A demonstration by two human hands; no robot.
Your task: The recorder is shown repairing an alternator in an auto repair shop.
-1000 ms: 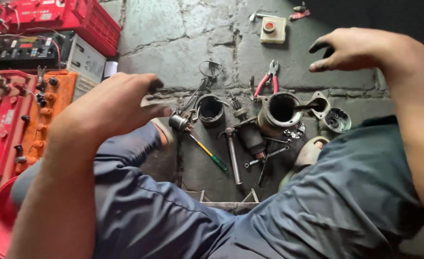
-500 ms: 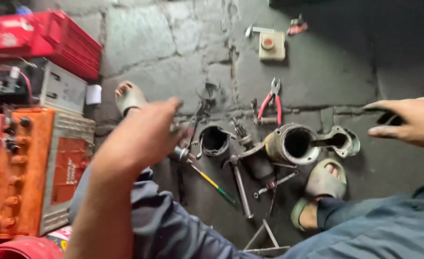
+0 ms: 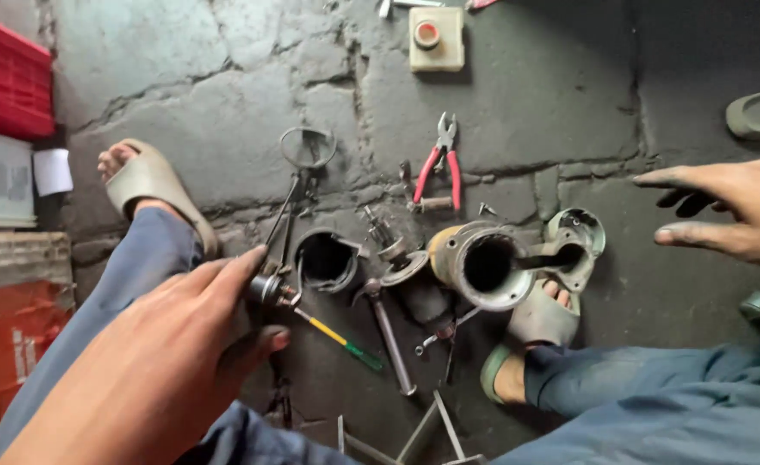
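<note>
While both hands hover with open grip, left hand (image 3: 152, 362) nears small metal part (image 3: 270, 288); right hand (image 3: 729, 211) right of motor housing (image 3: 475, 263) on cracked concrete floor (image 3: 208, 112).

Your single head camera looks steeply down, close over your knees, at the cracked concrete floor (image 3: 225, 77); its tilt seems slightly forward.

Cracked grey concrete floor (image 3: 225, 77) — grimy, dimly lit — red crate (image 3: 6, 86) at left.
</note>
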